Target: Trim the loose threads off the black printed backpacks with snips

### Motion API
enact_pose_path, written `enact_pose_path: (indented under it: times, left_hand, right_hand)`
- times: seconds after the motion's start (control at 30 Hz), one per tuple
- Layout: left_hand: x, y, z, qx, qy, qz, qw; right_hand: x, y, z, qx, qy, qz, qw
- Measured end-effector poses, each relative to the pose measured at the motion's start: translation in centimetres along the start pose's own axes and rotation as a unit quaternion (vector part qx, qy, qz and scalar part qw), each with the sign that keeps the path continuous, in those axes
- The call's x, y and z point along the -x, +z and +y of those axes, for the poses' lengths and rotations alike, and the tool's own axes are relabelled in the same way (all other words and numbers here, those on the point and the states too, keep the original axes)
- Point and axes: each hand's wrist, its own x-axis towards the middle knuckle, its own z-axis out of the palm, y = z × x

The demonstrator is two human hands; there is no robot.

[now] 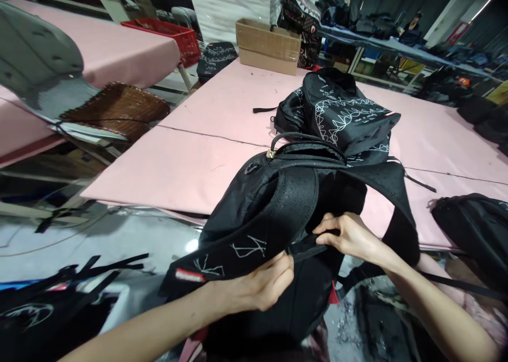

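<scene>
A black backpack [273, 214] with white line print lies over the near edge of the pink table [190, 161], its padded shoulder strap [296, 200] facing up. My left hand [264, 285] is closed on the bag's lower edge next to a thin black webbing strap [305, 248]. My right hand [347, 235] pinches the other end of that webbing strap, fingers pressed together. Both hands sit close together at the bottom of the shoulder strap.
More black printed backpacks [341, 116] are stacked behind on the table, another [472, 232] at the right edge. A cardboard box [268, 44] stands at the back, a red crate [170, 34] and a woven basket [119, 108] to the left. Loose black straps [99, 269] lie lower left.
</scene>
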Motion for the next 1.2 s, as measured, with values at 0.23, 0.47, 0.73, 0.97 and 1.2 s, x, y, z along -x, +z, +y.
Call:
enact_pose_path:
  times: [0.23,0.47,0.73,0.97,1.2]
  left_hand:
    - [1.0,-0.4,0.2,0.024,0.013,0.019,0.999]
    - [0.5,0.1,-0.2,0.057,0.061,0.015,0.996]
    - [1.6,2.3,-0.9,0.104,-0.009,-0.012,0.994]
    - [-0.7,3.8,-3.2,0.158,-0.215,-0.135,0.954]
    - [-4.2,1.1,-5.6,0.149,-0.172,-0.299,0.927]
  right_hand:
    - [0.7,0.3,-1.1,0.025,-0.037,-0.010,0.999]
    - [0.4,1.0,-1.6,0.002,-0.037,-0.014,0.999]
    - [-1.5,2.5,0.4,-0.237,0.008,0.133,0.962]
    - [-4.2,3.9,1.8,-0.245,0.015,0.148,0.958]
    - [-5.4,4.2,2.8,-0.205,0.004,0.131,0.970]
